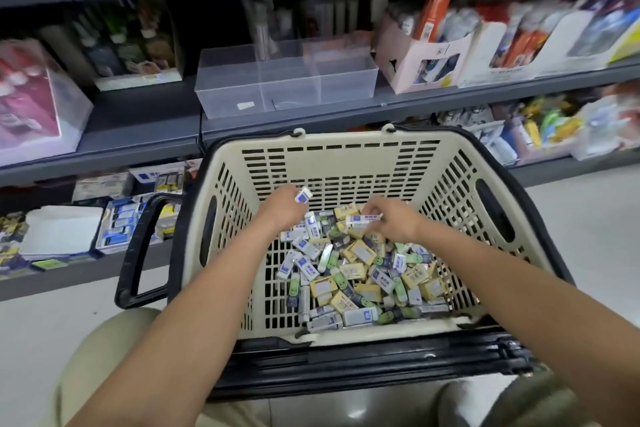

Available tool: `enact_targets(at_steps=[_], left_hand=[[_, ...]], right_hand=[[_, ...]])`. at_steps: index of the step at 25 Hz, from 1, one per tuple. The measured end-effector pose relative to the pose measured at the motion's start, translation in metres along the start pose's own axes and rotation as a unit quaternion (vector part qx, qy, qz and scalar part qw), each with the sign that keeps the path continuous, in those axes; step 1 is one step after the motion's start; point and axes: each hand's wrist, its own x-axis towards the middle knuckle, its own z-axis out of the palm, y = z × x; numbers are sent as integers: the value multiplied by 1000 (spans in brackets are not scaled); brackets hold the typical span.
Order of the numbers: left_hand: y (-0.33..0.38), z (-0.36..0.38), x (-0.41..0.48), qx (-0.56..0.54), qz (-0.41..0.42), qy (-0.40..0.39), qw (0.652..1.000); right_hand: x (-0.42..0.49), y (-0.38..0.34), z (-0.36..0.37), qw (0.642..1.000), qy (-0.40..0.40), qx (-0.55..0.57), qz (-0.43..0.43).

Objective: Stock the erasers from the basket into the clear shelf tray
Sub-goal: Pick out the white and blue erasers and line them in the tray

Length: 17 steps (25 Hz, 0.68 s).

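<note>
1. Heaped erasers (360, 270) in small paper sleeves (white with blue, yellow, and green) lie on the slotted floor of a cream plastic shopping basket (322, 163) with a black rim and black handles. The heap covers the middle and right of the basket floor.
2. The left hand (282, 206) is raised above the far left edge of the heap. Its fingers are curled, pinching one small white eraser with a blue sleeve (303, 195) at the fingertips. That eraser is clear of the pile, in front of the basket's far wall.
3. The right hand (394, 220) is lower, over the far part of the heap. Its fingers are closed on a long white eraser (363, 219) held roughly level, just above the others.
4. A clear plastic shelf tray (287, 80) with inner dividers stands on a grey metal shelf (138, 121), beyond the basket and higher up. A small pale label shows near its front wall.
5. A pink-and-white cardboard display box (415, 62) stands just beside the tray on its right. A translucent box with pink and red contents (34, 107) sits well apart on the left. Both are blurred.
6. Left of the basket, a lower shelf carries boxes of blue-and-white packs (117, 222).
7. The basket rests low in front of the person, whose knee in khaki trousers (114, 340) shows at the lower left above a pale glossy floor (588, 218).
</note>
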Motion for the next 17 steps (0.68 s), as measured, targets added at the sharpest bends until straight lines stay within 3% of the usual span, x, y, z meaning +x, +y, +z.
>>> enact_targets(at_steps=[6, 11, 17], left_hand=[[3, 18, 4, 52, 15, -14, 998], [4, 18, 1, -49, -4, -36, 998], [5, 23, -11, -190, 39, -54, 979]], right_hand=[[0, 2, -12, 996, 35, 80, 2], [1, -6, -13, 986, 34, 163, -32], [6, -25, 0, 979, 27, 187, -70]])
